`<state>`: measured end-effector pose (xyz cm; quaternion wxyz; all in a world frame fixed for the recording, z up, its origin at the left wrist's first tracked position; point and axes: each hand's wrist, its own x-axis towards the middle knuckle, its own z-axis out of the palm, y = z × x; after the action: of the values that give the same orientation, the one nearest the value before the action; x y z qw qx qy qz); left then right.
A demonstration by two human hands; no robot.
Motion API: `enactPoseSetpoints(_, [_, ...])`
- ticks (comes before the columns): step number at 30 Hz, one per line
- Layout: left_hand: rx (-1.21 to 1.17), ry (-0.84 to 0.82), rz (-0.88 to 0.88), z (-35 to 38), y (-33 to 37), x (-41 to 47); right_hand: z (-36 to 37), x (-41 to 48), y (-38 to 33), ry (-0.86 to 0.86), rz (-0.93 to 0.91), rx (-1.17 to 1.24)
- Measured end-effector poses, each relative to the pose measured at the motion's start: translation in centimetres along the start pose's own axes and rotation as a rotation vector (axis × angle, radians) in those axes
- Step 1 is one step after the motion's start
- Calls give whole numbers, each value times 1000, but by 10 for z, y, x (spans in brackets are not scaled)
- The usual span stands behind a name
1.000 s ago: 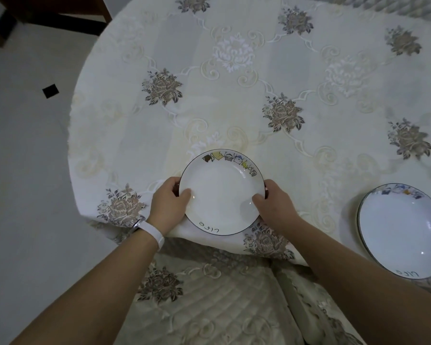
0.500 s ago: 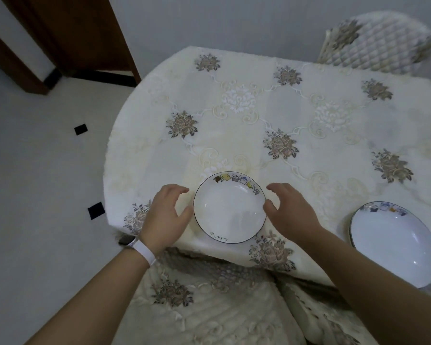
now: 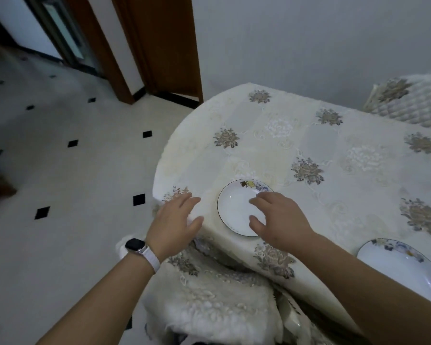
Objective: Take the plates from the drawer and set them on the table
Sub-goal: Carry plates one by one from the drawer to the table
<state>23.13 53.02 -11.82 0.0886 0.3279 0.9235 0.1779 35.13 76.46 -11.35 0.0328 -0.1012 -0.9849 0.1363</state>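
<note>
Two plates sit on the table (image 3: 346, 135): small plate (image 3: 237, 207) mid-frame between both empty, spread hands, right hand (image 3: 281, 217) overlapping it, left hand (image 3: 177, 220) beside; larger plate (image 3: 403, 265) lower right.

Single head-worn wide-angle view, angled forward and down, close above the table (image 3: 358, 135) edge; floor (image 3: 60, 183) fills the frame's left.

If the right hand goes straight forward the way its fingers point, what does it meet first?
Probably the small plate: the right hand, open, points up-left over its right side. Whether it hovers or touches already, I cannot tell.
</note>
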Motion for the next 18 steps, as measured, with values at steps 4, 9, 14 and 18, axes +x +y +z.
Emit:
enactPoseSetpoints(4, [123, 75, -45, -6, 17, -53, -5, -18, -10, -62, -219, 11])
enactPoseSetpoints(9, [258, 174, -142, -13, 31, -125, -4, -36, -32, -108, -444, 40])
enactPoseSetpoints(14, [311, 237, -284, -27, 28, -200, -3, -55, -87, -153, -665, 57])
enactPoseSetpoints(18, [309, 321, -410, -35, 19, -259, 2, -65, -135, -194, -809, 76])
